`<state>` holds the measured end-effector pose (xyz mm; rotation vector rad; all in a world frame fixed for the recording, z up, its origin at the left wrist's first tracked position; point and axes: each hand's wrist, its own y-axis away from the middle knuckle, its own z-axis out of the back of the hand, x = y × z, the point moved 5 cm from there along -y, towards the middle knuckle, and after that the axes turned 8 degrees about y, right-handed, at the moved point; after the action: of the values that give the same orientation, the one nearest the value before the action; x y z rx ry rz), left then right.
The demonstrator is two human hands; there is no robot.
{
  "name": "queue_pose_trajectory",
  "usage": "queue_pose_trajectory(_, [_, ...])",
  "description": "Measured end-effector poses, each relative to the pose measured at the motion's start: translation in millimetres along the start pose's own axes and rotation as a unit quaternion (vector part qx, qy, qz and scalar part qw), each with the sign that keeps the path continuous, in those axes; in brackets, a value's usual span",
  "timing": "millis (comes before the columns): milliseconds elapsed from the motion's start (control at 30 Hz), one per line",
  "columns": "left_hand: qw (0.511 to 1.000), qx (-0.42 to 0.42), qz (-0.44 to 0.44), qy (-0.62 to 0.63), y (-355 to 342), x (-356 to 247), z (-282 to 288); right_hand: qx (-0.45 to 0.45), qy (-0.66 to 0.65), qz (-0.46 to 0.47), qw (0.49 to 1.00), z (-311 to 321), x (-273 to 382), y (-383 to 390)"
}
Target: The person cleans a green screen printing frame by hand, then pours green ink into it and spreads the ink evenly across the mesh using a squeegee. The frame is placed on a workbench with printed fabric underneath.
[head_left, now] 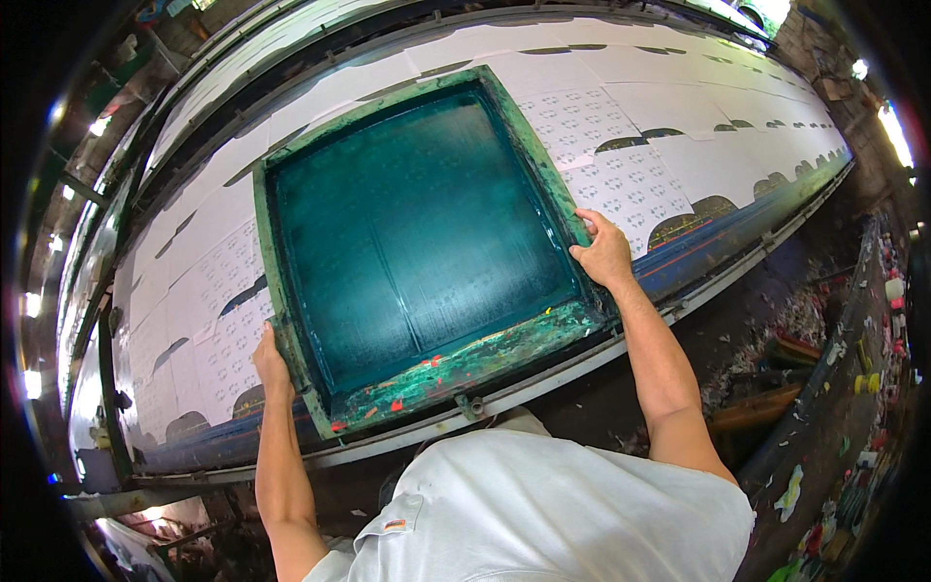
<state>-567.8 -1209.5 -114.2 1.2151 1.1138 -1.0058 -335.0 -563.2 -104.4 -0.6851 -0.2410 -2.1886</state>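
Observation:
A large screen-printing frame (531, 145) with paint-stained green wooden edges lies on the long table in front of me. Dark teal ink coats its mesh (417, 223), and a thin straight streak runs down the middle. My left hand (272, 365) grips the frame's left edge near its lower corner, fingers mostly hidden. On the right edge, my right hand (603, 250) is closed with the thumb on top. Pale fabric pieces printed with small motifs (626, 184) lie beside the frame on the right, and similar printed pieces (225, 301) lie on the left.
The long printing table (669, 267) has a blue edge band and a metal rail (713, 281) along its near side. Plain white pieces (718, 165) cover its far right part. Another table (262, 53) stands behind. Scraps and coloured litter (795, 490) lie at the lower right.

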Motion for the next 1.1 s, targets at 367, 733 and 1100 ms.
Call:
queue_pose_trajectory(367, [0.985,-0.034,0.019,-0.17,-22,23,8,-0.04,0.141,0.116,0.982,-3,31,28])
queue_pose_trajectory(733, [0.857,-0.055,-0.138,-0.494,-47,15,-9,0.223,0.104,0.469,0.848,-53,186,196])
queue_pose_trajectory(1100, [0.9,-0.042,-0.071,-0.428,-46,13,-5,0.236,0.2,0.384,0.87,-87,249,164])
